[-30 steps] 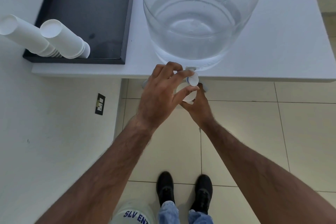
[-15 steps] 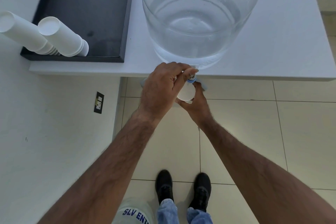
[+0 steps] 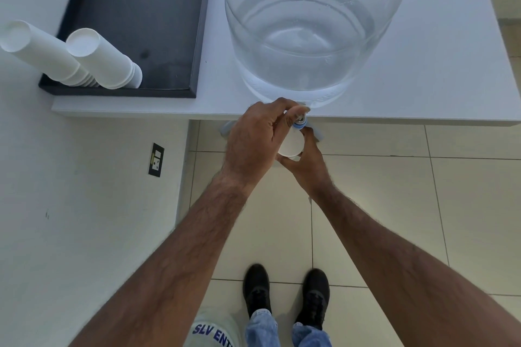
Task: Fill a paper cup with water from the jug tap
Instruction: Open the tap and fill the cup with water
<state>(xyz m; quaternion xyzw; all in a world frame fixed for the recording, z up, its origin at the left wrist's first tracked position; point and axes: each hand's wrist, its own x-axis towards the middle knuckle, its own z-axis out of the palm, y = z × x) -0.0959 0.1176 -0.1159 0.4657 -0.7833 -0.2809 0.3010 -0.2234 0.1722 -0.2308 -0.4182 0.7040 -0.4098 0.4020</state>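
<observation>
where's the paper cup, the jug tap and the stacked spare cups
paper cup (image 3: 291,146): head view, on its white side wall below the tap
jug tap (image 3: 299,123): head view, on its blue top
stacked spare cups (image 3: 104,60): head view, on the nearer stack's side

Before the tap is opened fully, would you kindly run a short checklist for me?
1. Paper cup under tap: ok.
2. Right hand holding the cup from below: ok.
3. Left hand fingers on the tap: ok.
4. Water in jug: ok.
5. Water flowing into the cup: cannot tell.
6. Cup fill level: cannot tell, hand hides it.
</observation>
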